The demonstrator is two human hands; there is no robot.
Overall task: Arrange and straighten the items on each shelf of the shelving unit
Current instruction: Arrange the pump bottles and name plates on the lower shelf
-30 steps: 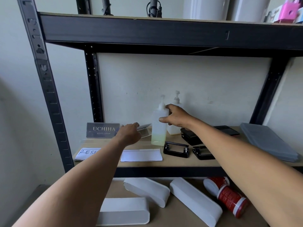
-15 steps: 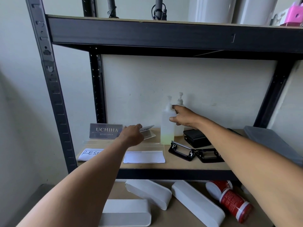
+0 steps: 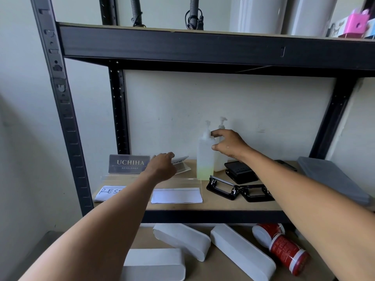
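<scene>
Shelving unit (image 3: 73, 151) carries, on its middle shelf (image 3: 213, 206), a pump bottle (image 3: 205, 157) standing upright near the back wall. Right hand (image 3: 229, 146) has its grip spread, fingertips touching the bottle's neck. Left hand (image 3: 162, 166) pinches a small tilted card holder (image 3: 181, 162).

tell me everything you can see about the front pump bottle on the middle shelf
The front pump bottle is a tall, translucent plastic one with squared shoulders and a white pump head on top. It is mostly empty, with a shallow layer of pale yellow-green liquid at the bottom. It stands upright on the wooden shelf, just in front and left of a second pump bottle. The right hand is at its neck, fingertips touching or nearly touching below the pump.
</scene>
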